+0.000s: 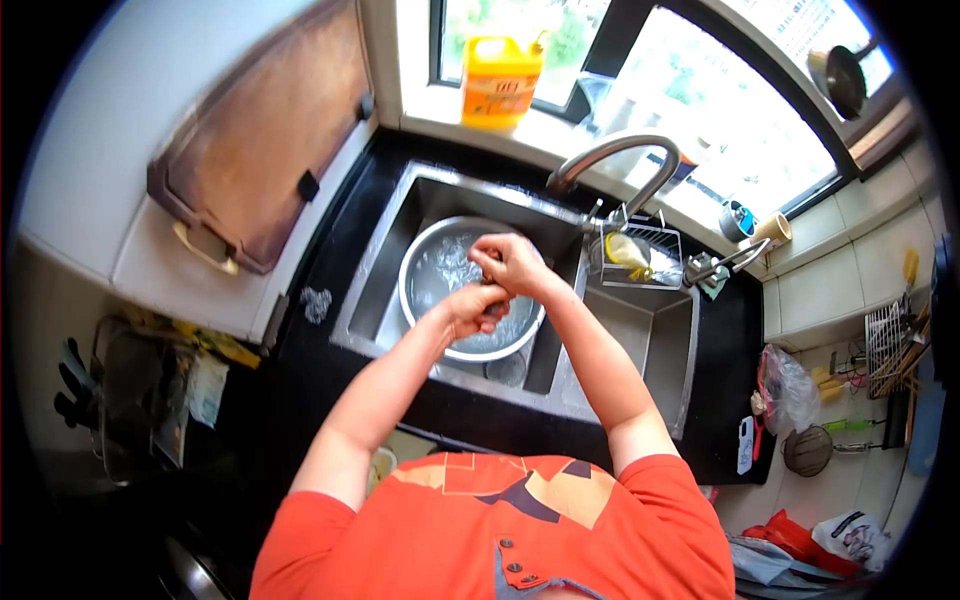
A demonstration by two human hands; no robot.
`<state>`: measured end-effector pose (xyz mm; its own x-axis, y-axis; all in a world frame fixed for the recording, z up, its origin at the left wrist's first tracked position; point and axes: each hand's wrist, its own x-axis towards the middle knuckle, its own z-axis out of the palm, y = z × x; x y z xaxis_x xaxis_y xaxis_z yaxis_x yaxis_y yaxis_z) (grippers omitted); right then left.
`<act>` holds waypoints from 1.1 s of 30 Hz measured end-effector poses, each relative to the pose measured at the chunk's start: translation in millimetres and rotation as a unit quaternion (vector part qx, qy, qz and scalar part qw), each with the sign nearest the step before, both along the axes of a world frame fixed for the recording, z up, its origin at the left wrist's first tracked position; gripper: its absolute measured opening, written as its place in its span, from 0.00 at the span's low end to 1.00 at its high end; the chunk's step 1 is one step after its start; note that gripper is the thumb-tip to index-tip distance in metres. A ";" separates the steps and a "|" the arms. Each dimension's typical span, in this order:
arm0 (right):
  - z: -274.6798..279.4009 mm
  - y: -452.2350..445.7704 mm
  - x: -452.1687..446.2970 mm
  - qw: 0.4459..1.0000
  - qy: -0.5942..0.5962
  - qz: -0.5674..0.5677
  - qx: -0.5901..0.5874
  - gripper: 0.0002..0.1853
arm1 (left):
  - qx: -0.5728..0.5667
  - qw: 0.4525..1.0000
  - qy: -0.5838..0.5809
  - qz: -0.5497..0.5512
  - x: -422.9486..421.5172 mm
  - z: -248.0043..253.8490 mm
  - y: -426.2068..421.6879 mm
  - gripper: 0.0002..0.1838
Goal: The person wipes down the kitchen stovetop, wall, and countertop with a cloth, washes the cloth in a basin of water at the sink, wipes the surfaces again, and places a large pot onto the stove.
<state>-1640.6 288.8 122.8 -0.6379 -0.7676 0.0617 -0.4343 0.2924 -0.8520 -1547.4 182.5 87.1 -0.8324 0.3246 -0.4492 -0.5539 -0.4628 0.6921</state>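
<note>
Both hands are together over a round metal basin (427,285) of water, which sits in the left bowl of a steel double sink (385,235). My left hand (478,308) is closed around something small and dark, mostly hidden by the fingers. Just above it, my right hand (508,264) has its fingers curled against the same spot; what they grip is too small to make out. The water in the basin looks rippled and splashed.
A curved faucet (640,140) rises behind the sink, beside a wire rack (655,250) with a sponge. A yellow jug (500,85) stands on the sill. Left are a cutting board (270,130) and crumpled scourer (316,305); right, a phone (745,445).
</note>
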 end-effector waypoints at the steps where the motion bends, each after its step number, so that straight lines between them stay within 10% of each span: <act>1: -3.7 -2.8 1.0 1.000 0.015 -0.005 0.024 0.11 | -0.054 0.998 0.020 0.019 -0.4 -3.0 1.0 0.07; 7: -70.9 -15.7 15.6 0.979 0.056 -0.188 0.055 0.18 | -0.355 0.932 -0.019 0.072 -2.5 -53.2 21.1 0.13; 10: -86.4 -6.8 29.6 0.963 0.033 -0.254 0.088 0.18 | -0.601 0.789 0.093 0.083 9.3 -71.2 37.5 0.18; 16: -97.9 11.3 31.5 0.976 -0.119 -0.183 -0.009 0.21 | -0.696 0.702 0.024 0.150 33.9 -53.2 61.4 0.18; 19: -36.4 26.2 55.0 0.982 -0.140 -0.114 -0.051 0.35 | -0.724 0.664 0.029 0.184 45.5 -38.7 53.7 0.34; 25: -67.0 52.7 37.9 0.891 -0.385 -0.076 -0.229 0.19 | -0.788 0.518 0.173 0.285 108.7 -2.6 81.0 0.49; 27: -99.3 55.8 8.6 0.790 -0.518 -0.159 -0.288 0.14 | -0.732 0.581 0.172 0.311 147.1 1.2 91.2 0.37; 31: -44.7 42.7 89.9 0.906 -0.344 -0.164 -0.182 0.21 | -0.639 0.692 0.117 0.314 223.9 -13.5 90.4 0.12; 33: -27.8 41.0 158.7 0.950 -0.286 -0.017 -0.123 0.22 | -0.616 0.655 0.113 0.423 278.3 -14.5 101.9 0.11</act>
